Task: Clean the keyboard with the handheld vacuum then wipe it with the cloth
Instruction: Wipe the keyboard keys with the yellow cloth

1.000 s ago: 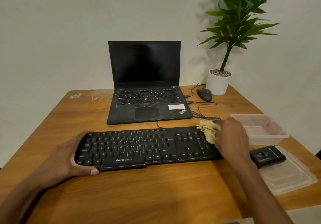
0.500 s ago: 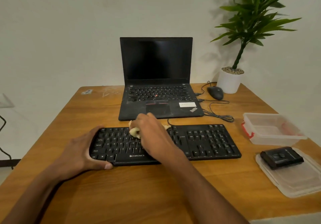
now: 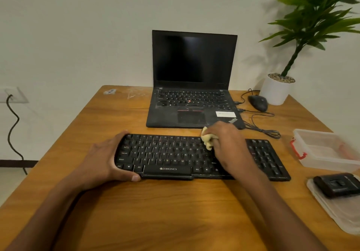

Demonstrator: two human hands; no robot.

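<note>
A black keyboard lies across the wooden table in front of me. My left hand grips its left end, thumb on the front edge and fingers over the back edge. My right hand holds a crumpled yellow cloth and presses it on the keys right of the middle, near the back row. The small black handheld vacuum rests on a clear plastic lid at the right edge.
An open black laptop stands behind the keyboard. To its right are a black mouse with its coiled cable, a white potted plant and a clear plastic box with a red clip.
My right hand swept the cloth from the keyboard's right end to its left part, then back rightwards to the middle. My left hand kept its hold. The camera shifted left.
</note>
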